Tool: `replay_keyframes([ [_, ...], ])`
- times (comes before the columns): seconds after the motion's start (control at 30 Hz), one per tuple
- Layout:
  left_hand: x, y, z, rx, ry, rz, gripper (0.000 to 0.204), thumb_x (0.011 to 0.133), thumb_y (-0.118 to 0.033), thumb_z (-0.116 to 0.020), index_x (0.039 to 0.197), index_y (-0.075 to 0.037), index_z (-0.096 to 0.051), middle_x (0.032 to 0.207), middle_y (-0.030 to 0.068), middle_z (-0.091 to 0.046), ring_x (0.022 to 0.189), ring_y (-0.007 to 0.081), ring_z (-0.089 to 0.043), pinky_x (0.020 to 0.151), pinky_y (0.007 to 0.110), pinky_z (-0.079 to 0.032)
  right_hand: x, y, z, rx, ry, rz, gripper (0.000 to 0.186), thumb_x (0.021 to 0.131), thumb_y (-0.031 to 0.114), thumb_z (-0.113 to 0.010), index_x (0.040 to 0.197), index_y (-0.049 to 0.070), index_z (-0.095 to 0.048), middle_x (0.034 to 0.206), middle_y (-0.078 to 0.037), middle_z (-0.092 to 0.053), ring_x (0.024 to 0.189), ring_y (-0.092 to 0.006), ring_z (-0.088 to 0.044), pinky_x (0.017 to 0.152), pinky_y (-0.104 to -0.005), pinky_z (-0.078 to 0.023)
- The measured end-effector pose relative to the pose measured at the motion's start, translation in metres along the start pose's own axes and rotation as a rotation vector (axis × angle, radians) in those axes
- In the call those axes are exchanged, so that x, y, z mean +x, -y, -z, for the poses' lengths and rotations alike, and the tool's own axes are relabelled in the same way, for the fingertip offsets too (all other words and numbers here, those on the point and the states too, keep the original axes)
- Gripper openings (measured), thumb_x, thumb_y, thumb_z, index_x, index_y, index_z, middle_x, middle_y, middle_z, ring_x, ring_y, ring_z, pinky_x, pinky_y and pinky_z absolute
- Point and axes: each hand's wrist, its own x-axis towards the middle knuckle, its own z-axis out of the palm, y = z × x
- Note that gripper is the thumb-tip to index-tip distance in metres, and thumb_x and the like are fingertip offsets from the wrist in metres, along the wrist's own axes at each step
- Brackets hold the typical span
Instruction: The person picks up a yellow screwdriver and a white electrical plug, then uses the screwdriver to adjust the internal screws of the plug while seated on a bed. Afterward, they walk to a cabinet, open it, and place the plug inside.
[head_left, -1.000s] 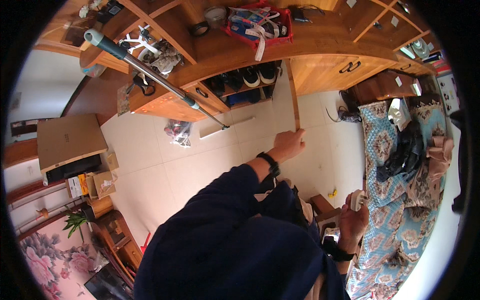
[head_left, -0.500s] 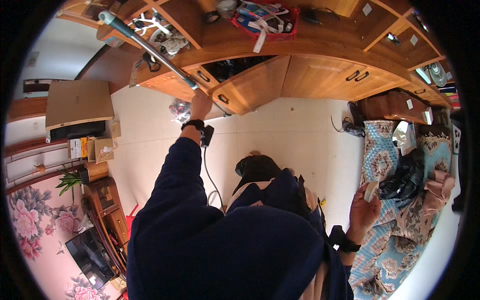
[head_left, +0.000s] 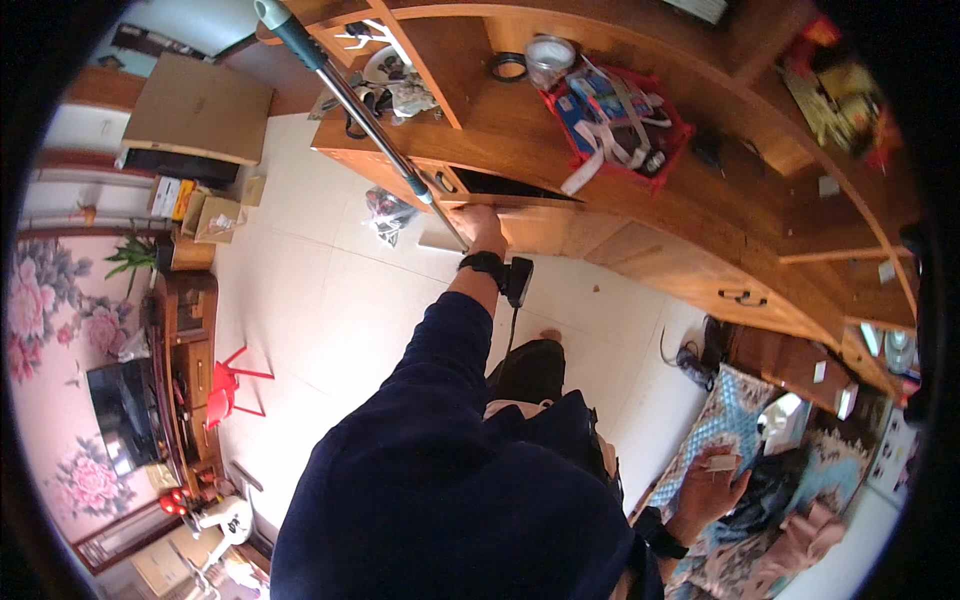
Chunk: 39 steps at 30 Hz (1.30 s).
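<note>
My left hand (head_left: 482, 228) is at the edge of an ajar cabinet door (head_left: 535, 226), its fingers curled there; the door's handle does not show. Right beside this hand runs a steel mop pole (head_left: 365, 120) with a green grip, slanting down to a flat base on the floor. Whether any finger also touches the pole is unclear. At the lower right, my right hand (head_left: 705, 497) holds a small pale thing (head_left: 722, 463) with a flat edge, perhaps a roll of tape. That hand is above the patterned sofa, beside a black plastic bag (head_left: 765, 490).
On the cabinet top are a red basket (head_left: 660, 180) of odds and ends, a clear jar (head_left: 549, 62) and a black ring (head_left: 508, 67). A clear bag (head_left: 386, 216) lies on the floor by the cabinet. Farther left are a red stool (head_left: 222, 392) and cardboard boxes (head_left: 215, 218).
My view has turned. My left hand has shifted from over the pole to the cabinet door, whose gap has narrowed. My right hand has turned, still with the pale thing.
</note>
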Motion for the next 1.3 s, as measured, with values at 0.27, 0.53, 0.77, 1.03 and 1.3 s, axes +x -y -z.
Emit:
replay_keyframes([
  [0.27,0.055,-0.007,-0.021,-0.931,0.061,-0.031,0.062,0.079,-0.008,-0.062,0.132,0.0,-0.031,0.131,0.0284,-0.04,0.121,0.0438,-0.042,0.101,0.045,-0.037,0.085,-0.009,-0.004,-0.046,-0.118,-0.067,0.035,0.098,0.036,-0.045,0.108,0.007,-0.061,0.116,-0.009,-0.061,0.112,-0.0239,-0.054,0.088,-0.0399,-0.047],
  [0.53,0.05,0.001,0.001,-0.99,0.033,-0.136,0.041,0.085,-0.009,-0.053,0.124,-0.003,-0.043,0.111,0.0228,-0.061,0.107,0.0375,-0.058,0.087,0.043,-0.048,0.131,0.004,0.026,-0.22,-0.36,-0.204,0.03,0.094,0.033,-0.053,0.109,0.008,-0.061,0.094,-0.008,-0.067,0.084,-0.0214,-0.064,0.073,-0.0336,-0.051],
  [0.77,0.01,0.015,-0.045,0.924,-0.275,-0.47,0.028,0.087,-0.026,-0.052,0.097,-0.01,-0.072,0.111,0.0153,-0.066,0.118,0.0409,-0.051,0.103,0.07,-0.016,0.173,0.065,0.039,-0.618,-0.415,-0.15,0.016,0.09,0.016,-0.061,0.105,0.01,-0.064,0.092,-0.003,-0.066,0.083,-0.0173,-0.063,0.067,-0.0329,-0.052],
  [1.03,-0.287,-0.091,-0.173,-0.469,0.226,-0.707,0.026,0.088,-0.019,-0.053,0.108,-0.007,-0.064,0.098,0.019,-0.067,0.09,0.0361,-0.064,0.078,0.042,-0.051,0.162,0.161,0.103,-0.551,-0.444,-0.371,0.014,0.09,0.02,-0.061,0.098,0.008,-0.062,0.079,-0.005,-0.062,0.074,-0.0174,-0.061,0.06,-0.0317,-0.05],
  [1.3,-0.417,-0.261,-0.251,-0.645,0.135,-0.806,0.034,0.08,-0.021,-0.071,0.103,0.001,-0.058,0.096,0.0219,-0.061,0.096,0.0396,-0.058,0.083,0.045,-0.047,0.143,0.216,0.225,-0.549,-0.451,-0.364,0.019,0.09,0.023,-0.059,0.099,0.006,-0.06,0.08,-0.006,-0.06,0.073,-0.0199,-0.06,0.061,-0.0329,-0.048],
])
